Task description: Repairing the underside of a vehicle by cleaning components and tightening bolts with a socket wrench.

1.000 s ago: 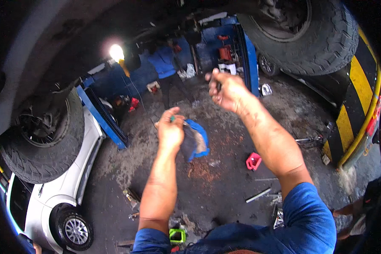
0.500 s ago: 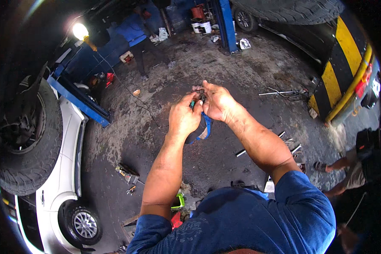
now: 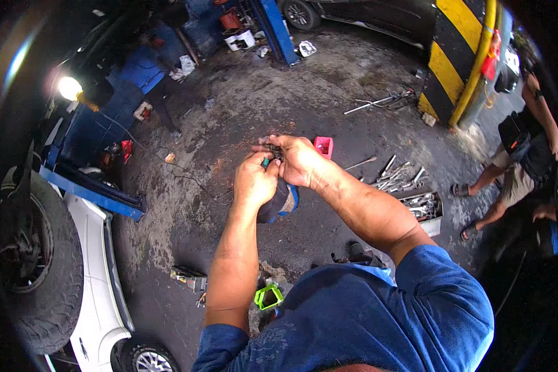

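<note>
In front of my body, my left hand (image 3: 255,184) and my right hand (image 3: 300,162) meet with fingers closed around a small dark part (image 3: 276,150), which looks like metal. Both hands grip this part; its exact kind is too small to make out. A bit of green (image 3: 266,162) shows at my left fingertips, and whether it belongs to the part I cannot tell. Below the hands is a dark thing with a blue edge (image 3: 291,199), partly hidden by my wrists.
Loose wrenches (image 3: 398,180) and a metal toolbox (image 3: 440,216) lie to the right, a pink-red tray (image 3: 323,147) beyond my right wrist. A green container (image 3: 268,297) stands near my left elbow. One person (image 3: 518,155) stands right, another (image 3: 144,69) far left. A white car (image 3: 99,266) flanks the left.
My view has swung to the right, bringing in the pink-red tray, the toolbox and more of the person there. Both hands stay together on the small dark part, with fingers slightly shifted.
</note>
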`<action>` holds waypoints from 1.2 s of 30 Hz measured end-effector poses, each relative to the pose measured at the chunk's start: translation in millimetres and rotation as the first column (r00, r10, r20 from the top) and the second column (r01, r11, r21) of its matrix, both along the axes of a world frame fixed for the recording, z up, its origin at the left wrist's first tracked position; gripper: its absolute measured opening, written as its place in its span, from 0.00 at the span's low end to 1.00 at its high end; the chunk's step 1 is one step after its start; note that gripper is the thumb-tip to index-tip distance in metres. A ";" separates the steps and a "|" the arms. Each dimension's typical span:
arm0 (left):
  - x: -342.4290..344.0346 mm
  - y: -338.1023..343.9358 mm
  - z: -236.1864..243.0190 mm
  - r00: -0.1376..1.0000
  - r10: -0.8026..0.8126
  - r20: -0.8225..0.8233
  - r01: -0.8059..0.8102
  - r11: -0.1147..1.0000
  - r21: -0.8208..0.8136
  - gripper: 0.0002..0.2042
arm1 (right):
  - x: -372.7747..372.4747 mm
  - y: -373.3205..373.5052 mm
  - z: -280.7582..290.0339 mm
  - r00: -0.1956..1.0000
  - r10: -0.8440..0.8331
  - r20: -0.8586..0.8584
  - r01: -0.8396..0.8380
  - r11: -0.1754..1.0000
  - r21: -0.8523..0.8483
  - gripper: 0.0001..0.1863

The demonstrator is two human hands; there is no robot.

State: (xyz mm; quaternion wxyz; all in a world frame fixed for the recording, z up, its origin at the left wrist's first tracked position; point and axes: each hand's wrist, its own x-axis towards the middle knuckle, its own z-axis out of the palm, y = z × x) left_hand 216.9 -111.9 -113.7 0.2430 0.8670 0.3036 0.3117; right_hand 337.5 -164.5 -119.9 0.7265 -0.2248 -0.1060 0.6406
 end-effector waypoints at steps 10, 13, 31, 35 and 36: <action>11.1 9.8 -11.3 0.999 0.002 -0.044 -0.002 1.000 -0.007 0.09 | 29.0 -19.1 -28.6 0.894 -0.028 0.448 0.079 0.992 -0.095 0.17; 15.1 9.2 -6.4 0.995 -0.019 -0.097 0.014 0.999 -0.052 0.09 | 26.0 -23.1 -23.1 0.733 -0.017 0.680 0.164 0.975 -0.151 0.16; 29.7 10.9 -1.6 0.832 0.017 0.554 0.346 0.765 -0.543 0.06 | 33.6 -5.6 -33.7 0.850 -0.243 0.468 0.196 0.970 0.147 0.04; 31.8 26.6 2.7 0.877 -0.062 0.477 0.332 0.796 -0.506 0.06 | 43.2 -0.7 -31.7 0.855 -0.261 0.448 0.175 0.958 0.225 0.04; 33.7 30.8 0.6 0.876 -0.063 0.478 0.332 0.799 -0.502 0.06 | 43.4 1.3 -30.8 0.829 -0.263 0.494 0.182 0.961 0.207 0.04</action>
